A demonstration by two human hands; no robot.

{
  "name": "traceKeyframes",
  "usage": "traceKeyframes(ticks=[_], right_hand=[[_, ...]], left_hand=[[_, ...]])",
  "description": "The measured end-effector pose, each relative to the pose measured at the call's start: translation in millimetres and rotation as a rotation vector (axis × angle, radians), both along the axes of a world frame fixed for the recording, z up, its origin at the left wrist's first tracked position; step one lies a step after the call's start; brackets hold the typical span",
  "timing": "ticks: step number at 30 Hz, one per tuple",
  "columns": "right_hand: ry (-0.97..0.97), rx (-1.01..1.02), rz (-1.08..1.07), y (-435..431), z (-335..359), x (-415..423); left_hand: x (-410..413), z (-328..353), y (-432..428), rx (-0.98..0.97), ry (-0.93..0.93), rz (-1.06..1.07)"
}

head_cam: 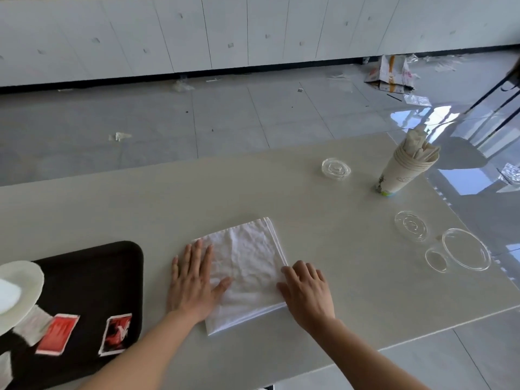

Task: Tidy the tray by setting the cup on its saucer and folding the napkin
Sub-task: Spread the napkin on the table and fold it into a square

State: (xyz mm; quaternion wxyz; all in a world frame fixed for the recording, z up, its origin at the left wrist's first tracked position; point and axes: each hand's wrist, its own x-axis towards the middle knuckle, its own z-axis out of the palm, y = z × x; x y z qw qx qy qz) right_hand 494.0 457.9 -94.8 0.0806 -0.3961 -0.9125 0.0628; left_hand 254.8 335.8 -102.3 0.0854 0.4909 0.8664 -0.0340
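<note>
The napkin [247, 271] lies on the worktop [351, 249] near its front edge, just right of the black tray [92, 266] — not on it. It is already folded into a layered rectangle; stacked edges show along its right and front sides. Both hands press it flat. The left hand [194, 280] rests open, fingers spread, over the napkin's left edge, partly on the bare worktop. The right hand [308, 291] lies palm-down on the front right corner, fingers loosely together, gripping nothing.

So the folding looks close to done, perhaps 1 more crease or a final smoothing left, then the napkin likely has to go back onto the tray. The cup part is harder to judge: a pale saucer [21, 285] with something white on it sits at the tray's left edge, cut off by the frame, so I cannot tell whether the cup is seated there. 2 red packets [57, 333] lie along the tray's front edge.
</note>
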Motion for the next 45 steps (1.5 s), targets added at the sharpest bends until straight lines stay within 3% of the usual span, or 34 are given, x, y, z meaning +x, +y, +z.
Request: traceKeyframes(ticks=[3,7,12,15,20,25,31,38,42,45], right_hand=[[0.062,0.021,0.014,-6,-8,0],[0.107,0.022,0.025,-8,-14,4],[0.109,0.043,0.136,-5,-18,10],[0.131,0.049,0.231,-3,-16,11],[0.129,0.056,0.314,-2,-11,13],[0.108,0.006,0.328,-4,-5,15],[0.073,-0.063,0.335,-8,1,28],[0.119,-0.041,0.363,-7,9,31],[0.231,-0.076,0.307,-10,18,26],[0.255,-0.125,0.268,-10,26,23]], left_hand=[[3,13,-11,0.057,-0.031,-0.023],[36,14,-40,0.192,-0.075,-0.230],[65,6,-65,0.053,-0.043,-0.286],[61,14,-64,0.067,-0.072,-0.297],[44,27,-69,0.231,-0.186,-0.350],[40,34,-77,0.322,-0.097,-0.463],[44,42,-76,0.296,-0.039,-0.406],[40,44,-71,0.443,-0.321,-0.040],[38,42,-83,0.453,-0.349,-0.099],[33,43,-92,0.357,-0.344,-0.216]])
